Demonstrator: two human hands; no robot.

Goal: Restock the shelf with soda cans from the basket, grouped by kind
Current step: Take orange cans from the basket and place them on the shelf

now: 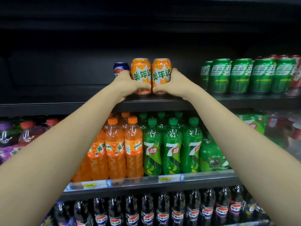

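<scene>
The left hand (125, 82) grips one orange can (141, 74) and the right hand (173, 82) grips a second orange can (161, 74), both upright and touching on the top shelf (65, 106). A blue can (119, 69) stands just behind the left hand; green cans (241, 75) stand well to the right of the right hand.

— What's hidden near the middle of the frame?
— The blue can (120, 69) sits half behind the left hand (126, 84); its label is mostly covered.
— And at the right edge?
— The red cans (295, 74) are cut off and blurred. At the bottom, the dark bottles (162, 211) lose their lower halves.
</scene>
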